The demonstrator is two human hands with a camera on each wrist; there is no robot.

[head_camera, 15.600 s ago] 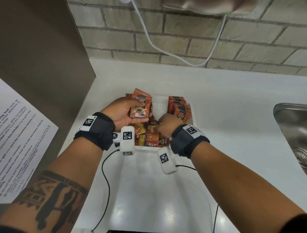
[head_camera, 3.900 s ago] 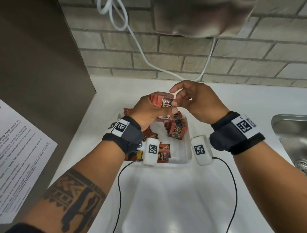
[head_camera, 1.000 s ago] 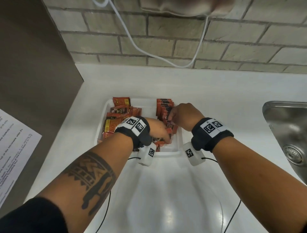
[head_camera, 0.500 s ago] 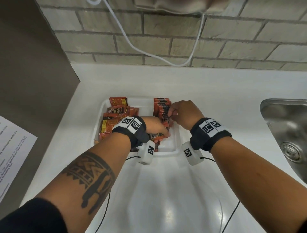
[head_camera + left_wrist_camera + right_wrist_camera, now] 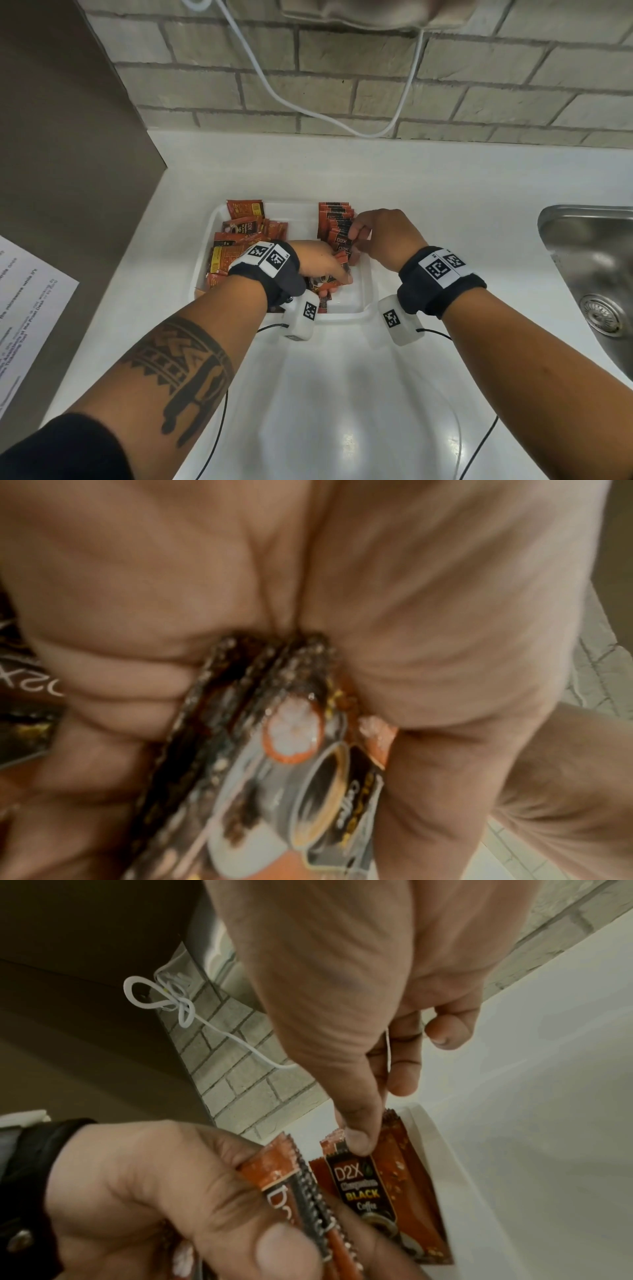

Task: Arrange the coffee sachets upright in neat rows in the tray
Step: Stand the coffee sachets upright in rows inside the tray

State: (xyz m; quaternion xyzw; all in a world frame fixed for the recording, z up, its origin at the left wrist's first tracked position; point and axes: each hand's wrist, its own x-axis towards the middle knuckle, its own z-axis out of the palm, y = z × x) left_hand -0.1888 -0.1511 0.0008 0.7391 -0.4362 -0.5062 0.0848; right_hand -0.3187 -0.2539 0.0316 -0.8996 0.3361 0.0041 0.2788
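A white tray [image 5: 364, 301] sits on the counter and holds orange-brown coffee sachets. A loose pile of sachets [image 5: 236, 240] fills its left side. An upright row of sachets [image 5: 337, 222] stands along its right side. My left hand [image 5: 325, 267] grips a small bundle of sachets [image 5: 274, 750] [image 5: 298, 1191] low in the tray's middle. My right hand [image 5: 380, 236] pinches the top of the front sachet of the row [image 5: 369, 1185], thumb [image 5: 358, 1139] pressed on its upper edge.
A steel sink [image 5: 596, 274] lies to the right. A brick wall [image 5: 342, 85] with a white cable [image 5: 308, 109] runs behind the counter. A brown panel [image 5: 68, 154] with a printed sheet [image 5: 24, 308] stands at the left.
Earlier my hands sorted sachets above the tray. Over the last second both stay in the tray, the right hand shifting slightly along the upright row.
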